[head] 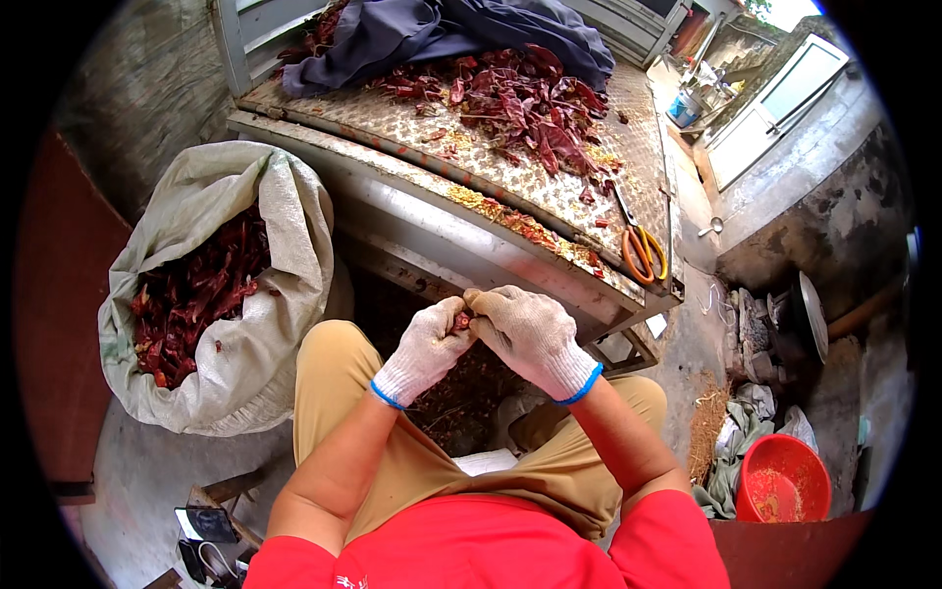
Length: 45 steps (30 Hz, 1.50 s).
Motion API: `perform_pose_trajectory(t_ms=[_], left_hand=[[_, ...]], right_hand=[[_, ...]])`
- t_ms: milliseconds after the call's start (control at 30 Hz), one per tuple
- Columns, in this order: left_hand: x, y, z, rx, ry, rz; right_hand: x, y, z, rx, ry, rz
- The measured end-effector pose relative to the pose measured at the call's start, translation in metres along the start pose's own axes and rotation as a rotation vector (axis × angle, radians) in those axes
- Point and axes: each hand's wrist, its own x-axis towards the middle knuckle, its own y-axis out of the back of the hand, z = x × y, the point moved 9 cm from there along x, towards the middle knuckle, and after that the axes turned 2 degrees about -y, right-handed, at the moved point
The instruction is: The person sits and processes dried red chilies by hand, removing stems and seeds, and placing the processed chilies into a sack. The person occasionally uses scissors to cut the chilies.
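My left hand (430, 342), in a white knit glove with a blue cuff, is closed on a dried red chili pepper (461, 321). Its fingertips meet those of my right hand (526, 331), gloved alike, which pinches at the pepper's end; what lies between those fingertips is hidden. Beyond the hands, a pile of dried red chilies (530, 103) lies on a worn metal platform (338, 121), partly under a dark cloth (441, 37). Scissors with orange and yellow handles (639, 247) rest at the platform's right corner. Yellow seeds (471, 197) are scattered along its front ledge.
A white woven sack (294, 258) holding dried chilies stands left of my knee. At the lower right are a red plastic basin (784, 478) and crumpled bags (736, 434). A metal spoon (714, 225) lies near the right wall. Electronic devices (206, 524) sit at the lower left.
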Motion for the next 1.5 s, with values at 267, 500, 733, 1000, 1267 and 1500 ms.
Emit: perform_pose_trajectory(t_ms=[267, 500, 733, 1000, 1267, 1500], left_hand=[[-0.003, -0.005, 0.015, -0.116, 0.087, -0.012], [-0.004, -0.006, 0.007, -0.159, 0.064, -0.052], [-0.005, -0.004, 0.014, -0.017, -0.008, -0.016], [-0.005, 0.0, 0.013, 0.183, -0.047, -0.003], [-0.004, 0.003, 0.028, 0.1, -0.111, 0.016], [-0.003, 0.002, 0.028, 0.124, -0.166, 0.03]], right_hand=[[-0.006, 0.0, 0.025, 0.289, 0.001, 0.111], [0.0, -0.001, 0.006, 0.117, 0.076, 0.04], [0.001, -0.012, 0.021, 0.199, -0.079, -0.045], [-0.004, -0.025, 0.043, 0.262, -0.333, -0.093], [-0.015, -0.012, 0.048, 0.325, -0.25, 0.046], [-0.019, -0.006, 0.034, 0.344, -0.162, 0.152]])
